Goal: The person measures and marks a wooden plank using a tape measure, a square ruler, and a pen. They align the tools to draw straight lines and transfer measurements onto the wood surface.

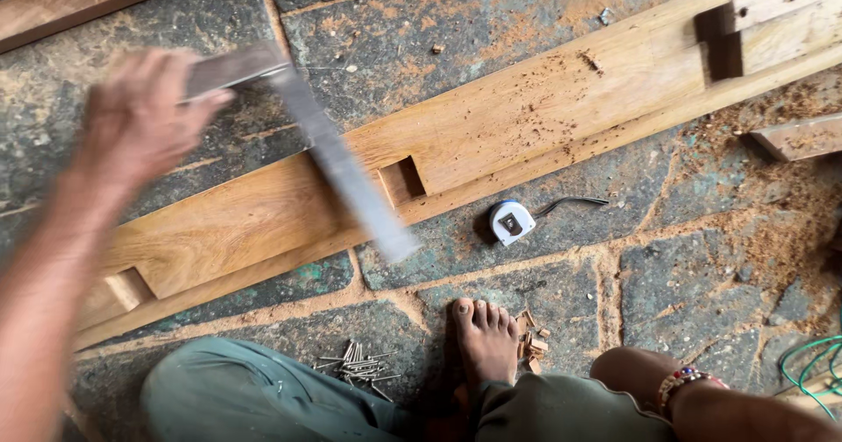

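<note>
Your left hand (140,117) is closed on the stock of the square (333,157), a stiff, rather heavy, smooth metal tool above the plank (526,117); right hand is hidden.

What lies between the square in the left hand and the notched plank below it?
Nothing visible. The left hand holds the blurred metal square directly over the plank. The tape measure and nails lie on the floor beside it.
</note>
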Demonstrator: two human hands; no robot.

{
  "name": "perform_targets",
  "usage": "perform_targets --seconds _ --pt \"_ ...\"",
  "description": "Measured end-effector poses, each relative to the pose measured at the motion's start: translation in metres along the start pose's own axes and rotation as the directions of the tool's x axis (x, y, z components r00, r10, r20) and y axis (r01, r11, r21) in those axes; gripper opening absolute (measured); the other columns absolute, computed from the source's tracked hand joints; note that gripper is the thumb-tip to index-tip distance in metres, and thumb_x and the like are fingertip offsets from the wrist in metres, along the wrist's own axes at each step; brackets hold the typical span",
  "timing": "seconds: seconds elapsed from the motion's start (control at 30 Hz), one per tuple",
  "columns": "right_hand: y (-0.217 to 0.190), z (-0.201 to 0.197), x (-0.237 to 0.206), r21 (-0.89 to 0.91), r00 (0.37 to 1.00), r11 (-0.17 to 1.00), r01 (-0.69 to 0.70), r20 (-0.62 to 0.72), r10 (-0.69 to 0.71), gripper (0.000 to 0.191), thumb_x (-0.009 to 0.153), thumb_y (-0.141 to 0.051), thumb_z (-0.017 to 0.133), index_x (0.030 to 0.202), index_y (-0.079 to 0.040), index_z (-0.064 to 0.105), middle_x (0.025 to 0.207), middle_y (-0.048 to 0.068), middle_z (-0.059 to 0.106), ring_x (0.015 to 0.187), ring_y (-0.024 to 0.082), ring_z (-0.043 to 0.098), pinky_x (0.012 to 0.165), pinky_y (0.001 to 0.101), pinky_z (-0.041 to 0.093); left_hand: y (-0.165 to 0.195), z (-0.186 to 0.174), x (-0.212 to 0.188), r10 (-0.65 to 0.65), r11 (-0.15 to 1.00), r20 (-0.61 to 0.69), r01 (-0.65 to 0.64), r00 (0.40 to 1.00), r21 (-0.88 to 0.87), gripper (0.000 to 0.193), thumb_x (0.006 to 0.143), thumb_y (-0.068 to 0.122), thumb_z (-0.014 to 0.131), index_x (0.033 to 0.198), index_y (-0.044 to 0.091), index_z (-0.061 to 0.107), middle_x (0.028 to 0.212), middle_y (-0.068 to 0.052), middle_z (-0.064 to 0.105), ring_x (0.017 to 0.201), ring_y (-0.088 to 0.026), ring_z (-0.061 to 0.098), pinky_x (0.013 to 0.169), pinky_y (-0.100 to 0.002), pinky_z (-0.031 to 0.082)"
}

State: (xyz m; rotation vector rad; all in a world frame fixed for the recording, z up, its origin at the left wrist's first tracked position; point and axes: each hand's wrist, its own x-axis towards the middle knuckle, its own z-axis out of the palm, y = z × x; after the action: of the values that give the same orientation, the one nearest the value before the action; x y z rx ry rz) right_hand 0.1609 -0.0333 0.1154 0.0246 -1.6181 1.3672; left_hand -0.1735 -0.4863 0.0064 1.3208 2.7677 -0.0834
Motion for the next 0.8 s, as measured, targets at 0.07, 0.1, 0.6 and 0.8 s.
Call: perform_targets --seconds 0.07,0.1,0.6,0.8 --pt "0.003 0.003 -0.003 0.001 1.0 1.0 -0.011 -0.004 0.011 0.024 0.101 -0.019 0.061 0.118 -0.003 0.069 0.116 0.016 0.072 0.103 0.024 0.07 0.091 0.0326 0.056 0.029 0.011 0.014 -0.127 0.968 0.078 0.141 0.989 -0.21 0.038 0.11 0.038 0.07 0.127 0.004 0.064 0.104 -0.014 0.069 0.088 -0.028 0.067 0.069 -0.042 0.057" --pt "0.005 0.005 -0.005 0.004 1.0 1.0 -0.021 -0.004 0.021 0.024 0.102 -0.019 0.06 0.117 -0.003 0.07 0.116 0.016 0.073 0.102 0.024 0.071 0.09 0.0324 0.056 0.044 0.019 0.025 -0.147 0.943 0.06 0.158 0.987 -0.292 0.043 0.107 0.039 0.071 0.131 0.004 0.063 0.108 -0.015 0.068 0.091 -0.029 0.067 0.072 -0.044 0.057" --pt "0.072 0.058 -0.033 -0.345 0.849 0.891 -0.295 0.332 0.41 0.034 0.112 -0.022 0.047 0.114 -0.002 0.075 0.108 0.017 0.075 0.093 0.022 0.072 0.082 0.0295 0.057 0.155 0.059 0.039 -0.181 0.927 -0.222 0.091 0.958 -0.364 0.056 0.114 0.058 0.049 0.148 0.016 0.062 0.094 -0.005 0.054 0.087 -0.02 0.054 0.074 -0.038 0.055" --pt "0.102 0.084 -0.043 -0.458 0.762 0.857 -0.237 0.46 0.456 0.019 0.102 -0.008 0.063 0.115 -0.001 0.075 0.105 0.012 0.078 0.082 0.017 0.072 0.072 0.0289 0.055 0.157 0.057 0.039 -0.132 0.95 -0.256 0.048 0.958 -0.31 0.053 0.115 0.051 0.051 0.152 0.014 0.058 0.096 -0.004 0.053 0.089 -0.02 0.054 0.075 -0.036 0.056"
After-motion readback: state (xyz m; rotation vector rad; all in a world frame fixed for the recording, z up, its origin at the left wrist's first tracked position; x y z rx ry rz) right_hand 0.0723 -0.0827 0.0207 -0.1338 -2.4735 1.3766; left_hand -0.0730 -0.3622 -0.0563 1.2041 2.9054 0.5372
